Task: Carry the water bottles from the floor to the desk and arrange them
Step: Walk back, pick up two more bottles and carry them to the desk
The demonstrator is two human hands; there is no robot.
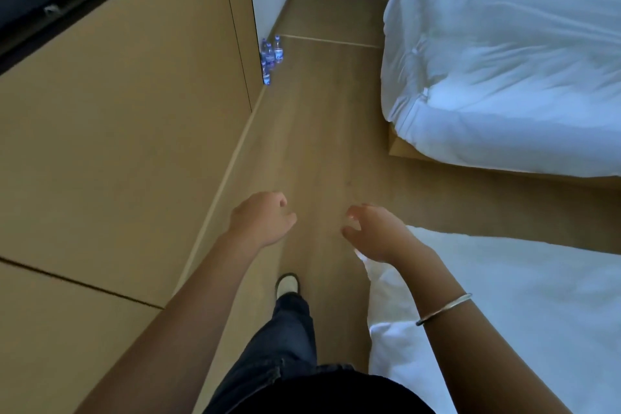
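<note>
View from a head cam, looking down a narrow strip of wood floor (312, 131) in a bedroom. Both arms reach fwd over it, bare. Left hand (260, 220) sits at centre-left, fingers loosely curled, holding nothing. Right hand (376, 232) sits just beside it at centre-right, fingers and thumb relaxed and slightly spread, also holding nothing; a thin metal bangle (443, 308) circles that forearm. The two hands are near each other but not touching.

The water bottles (270, 59) stand upright on the floor well ahead of the hands, bunched together against the foot of a tan wall panel (127, 118) on the left. They're small and blurry; approx 4, though the count is hard to confirm. Clear plastic w/ blue labels.

White bedding (510, 54) fills the upper right, and a second bed (504, 329) the lower right. Below the hands, one leg in dark jeans (285, 339) steps fwd, ending in a pale shoe (287, 284).
</note>
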